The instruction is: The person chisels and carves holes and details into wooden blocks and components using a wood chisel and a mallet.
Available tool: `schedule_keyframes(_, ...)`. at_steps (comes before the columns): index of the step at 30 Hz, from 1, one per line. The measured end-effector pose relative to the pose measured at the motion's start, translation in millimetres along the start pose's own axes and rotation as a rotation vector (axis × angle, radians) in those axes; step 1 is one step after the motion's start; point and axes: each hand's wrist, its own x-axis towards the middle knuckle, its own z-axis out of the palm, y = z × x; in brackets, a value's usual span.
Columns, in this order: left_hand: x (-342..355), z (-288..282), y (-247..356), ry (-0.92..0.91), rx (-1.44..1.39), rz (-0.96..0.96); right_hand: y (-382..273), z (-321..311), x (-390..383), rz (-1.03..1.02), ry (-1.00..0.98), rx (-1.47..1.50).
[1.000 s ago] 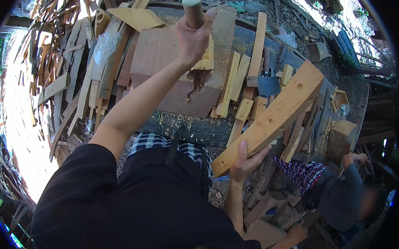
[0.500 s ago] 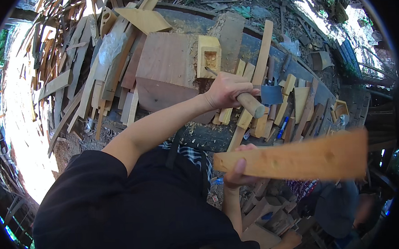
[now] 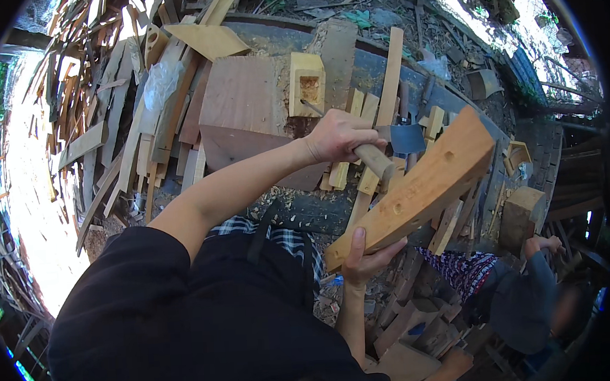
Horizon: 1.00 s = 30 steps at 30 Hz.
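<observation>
My left hand [image 3: 342, 135] is closed around the round wooden handle of a chisel [image 3: 374, 162]. Its thin metal blade points up and left, and the tip lies over the lower edge of a pale wooden block [image 3: 315, 64] with a rectangular hollow cut in it. I cannot tell whether the tip touches. That block sits on a large brown timber block [image 3: 235, 101]. In my right hand [image 3: 371, 259] is the narrow end of a tapered wooden club [image 3: 415, 191], with several round dents on its face. Its wide end is raised to the upper right, apart from the chisel.
Wood offcuts [image 3: 95, 139] pile up at the left beside a clear plastic bag [image 3: 161, 84]. Right of the work lie wooden strips [image 3: 390, 75] and a wide dark metal blade [image 3: 407, 139]. Another person [image 3: 525, 303] is at the lower right, a hand near a wooden block [image 3: 523, 213].
My right hand has swung the club's wide end upward and to the left, from nearly level to slanted. The left hand still grips the chisel at the hollowed block.
</observation>
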Motion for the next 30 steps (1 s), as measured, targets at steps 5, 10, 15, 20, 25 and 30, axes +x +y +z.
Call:
schedule_keyframes(5,-15.4,-6.2,15.2,-0.097,-0.001,0.089,-5.8,-5.8,8.1,0.001,-0.024,-0.139)
schedule_keyframes(10,17.0,-17.8,-1.7,0.357,-0.112,-0.309,-0.7,-13.3,2.3,0.004,-0.031,-0.115)
schedule_keyframes(15,44.4,-63.1,-36.5,0.738,-0.369,-0.644,-10.6,-13.6,11.1,-0.063,-0.081,-0.172)
schedule_keyframes(20,54.9,-73.9,-36.4,0.758,-0.555,-0.678,-8.9,-12.9,12.5,-0.038,-0.08,-0.162)
schedule_keyframes(25,46.9,-60.5,-40.7,0.634,-0.472,-0.687,-10.5,-6.8,13.7,0.012,-0.091,-0.146)
schedule_keyframes(30,38.6,-52.9,-36.4,0.297,-0.309,-0.612,-17.8,-1.1,20.3,-0.017,-0.083,-0.138)
